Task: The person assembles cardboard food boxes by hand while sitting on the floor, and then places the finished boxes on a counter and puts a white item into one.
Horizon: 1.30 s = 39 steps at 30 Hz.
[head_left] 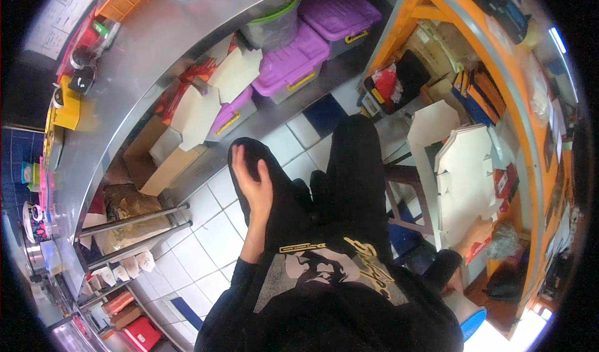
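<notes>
My left hand (254, 180) lies on my left knee, palm down over the black trousers (359, 165), its fingers stretched out and holding nothing. Out to the right, my right hand (475, 236) reaches to the lower end of a stack of white folded cardboard (462, 177). A red packet (478, 251) and a crumpled clear plastic bag (501, 243) are right beside it. The fingers of that hand are blurred and partly hidden, so whether they grip anything does not show. Another white cardboard piece (430, 130) leans upright by the stack.
Ahead, a steel counter (140, 71) curves over purple-lidded bins (293, 62) and open cardboard flaps (199, 115). An orange-edged shelf unit (521, 83) rises at the right, with a black crate (399, 80) inside. Metal rails (134, 221) stand left above white floor tiles (209, 227).
</notes>
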Tool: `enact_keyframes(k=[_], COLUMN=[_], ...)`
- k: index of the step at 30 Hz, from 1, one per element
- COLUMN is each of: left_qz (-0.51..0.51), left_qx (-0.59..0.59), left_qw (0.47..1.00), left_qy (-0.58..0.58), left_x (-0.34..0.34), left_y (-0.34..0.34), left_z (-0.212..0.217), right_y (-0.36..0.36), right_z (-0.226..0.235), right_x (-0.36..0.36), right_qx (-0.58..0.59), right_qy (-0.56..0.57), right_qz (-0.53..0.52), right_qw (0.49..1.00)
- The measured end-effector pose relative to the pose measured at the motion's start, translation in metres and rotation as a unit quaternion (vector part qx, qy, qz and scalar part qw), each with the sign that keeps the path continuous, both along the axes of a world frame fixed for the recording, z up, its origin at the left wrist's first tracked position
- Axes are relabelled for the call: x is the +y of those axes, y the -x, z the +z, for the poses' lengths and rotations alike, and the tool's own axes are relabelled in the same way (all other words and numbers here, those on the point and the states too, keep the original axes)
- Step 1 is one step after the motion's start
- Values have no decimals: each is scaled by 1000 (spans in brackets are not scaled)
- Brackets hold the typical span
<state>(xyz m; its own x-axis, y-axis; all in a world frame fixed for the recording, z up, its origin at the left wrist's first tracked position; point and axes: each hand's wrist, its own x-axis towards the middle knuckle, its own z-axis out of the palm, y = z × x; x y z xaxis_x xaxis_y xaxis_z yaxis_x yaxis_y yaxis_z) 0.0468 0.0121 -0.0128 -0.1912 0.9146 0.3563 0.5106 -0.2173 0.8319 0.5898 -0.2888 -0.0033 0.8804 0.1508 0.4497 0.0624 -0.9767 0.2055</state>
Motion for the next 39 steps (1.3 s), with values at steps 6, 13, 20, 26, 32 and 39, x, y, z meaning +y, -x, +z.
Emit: enact_keyframes(k=[6,13,20,26,32,39], left_qz=[-178,-463,-279,-296,-320,-270], left_qx=[-262,-373,-428,-567,-579,-489], left_qw=[947,760,777,721,723,801], left_qy=[55,263,367,268,197,215], left_x=[-17,-35,-14,-27,-44,-39], left_y=[-64,-90,-62,-48,-47,-38], left_z=[34,97,139,123,122,133], right_y=[-13,199,293,320,337,330], right_z=[54,204,149,126,132,118], right_x=[-7,87,171,195,196,198], right_qx=[6,145,295,201,166,257], right_qy=[-314,-431,-75,-312,-344,-266], right_qz=[173,504,840,884,874,862], right_qw=[934,734,449,284,301,347])
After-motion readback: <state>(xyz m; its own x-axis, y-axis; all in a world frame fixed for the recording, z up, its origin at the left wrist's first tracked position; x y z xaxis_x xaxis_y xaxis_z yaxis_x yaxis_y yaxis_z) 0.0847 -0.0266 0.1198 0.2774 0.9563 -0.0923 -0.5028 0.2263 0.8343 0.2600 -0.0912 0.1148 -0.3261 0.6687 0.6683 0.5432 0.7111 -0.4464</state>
